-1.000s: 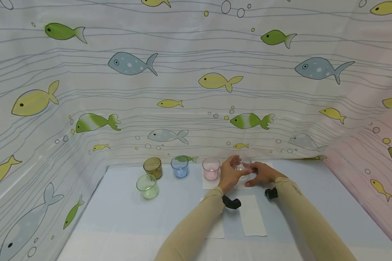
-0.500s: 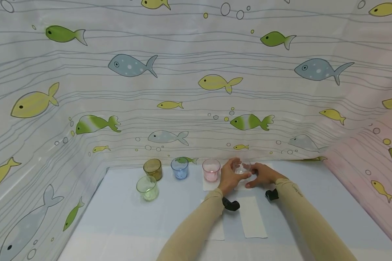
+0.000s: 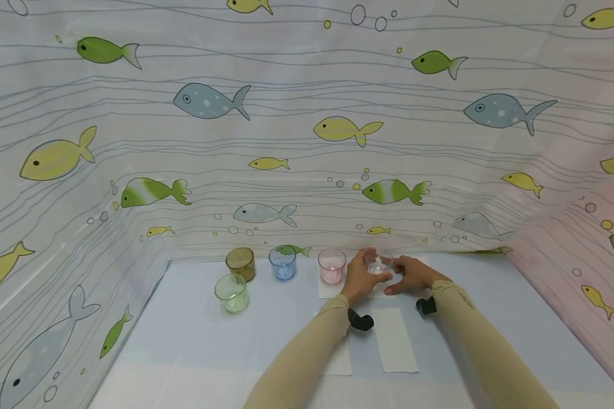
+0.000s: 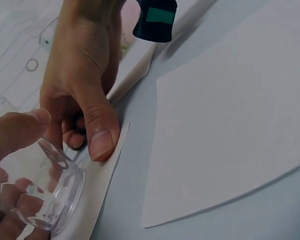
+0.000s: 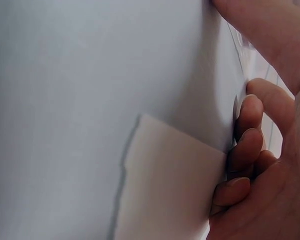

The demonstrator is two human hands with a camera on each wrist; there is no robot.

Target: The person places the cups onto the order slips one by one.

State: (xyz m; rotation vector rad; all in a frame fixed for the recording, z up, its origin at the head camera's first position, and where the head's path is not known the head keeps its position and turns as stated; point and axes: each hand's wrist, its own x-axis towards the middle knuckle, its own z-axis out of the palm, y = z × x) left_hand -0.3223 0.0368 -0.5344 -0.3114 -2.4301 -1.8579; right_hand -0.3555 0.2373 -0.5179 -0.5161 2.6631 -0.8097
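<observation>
Glass (image 3: 380, 262) over paper (image 4: 97, 187)

Table (image 3: 184, 341): pale. Left hand (image 3: 360, 278): fingers round the glass. Right hand (image 3: 414, 274): opposite, fingers bent; whether gripping, cannot tell. Paper: thin, may drag if brushed. Glass: could slip should left fingers loosen.

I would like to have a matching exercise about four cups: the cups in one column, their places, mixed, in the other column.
Cups
1. clear cup
2. pink cup
3. green cup
4. blue cup

Places
A. between the brown cup and the pink cup
B. in the left hand's grip
C. in front of the brown cup
D. on a white strip, beside the left hand

Right pairs: 1-B, 2-D, 3-C, 4-A
</observation>
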